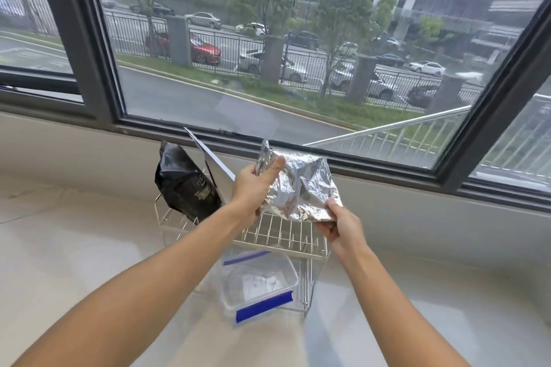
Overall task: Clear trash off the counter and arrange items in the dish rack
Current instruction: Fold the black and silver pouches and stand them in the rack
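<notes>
I hold a crumpled silver foil bag in the air above a white wire dish rack. My left hand pinches its upper left corner, thumb on the front. My right hand grips its lower right corner. A black glossy pouch leans in the rack's left end. A flat white sheet or lid stands tilted next to the pouch, partly behind my left hand. A clear plastic container with blue clips sits in the rack's lower level.
The rack stands on a pale counter below a low white sill wall and a large window with a dark frame. Counter surface extends to the left and right of the rack.
</notes>
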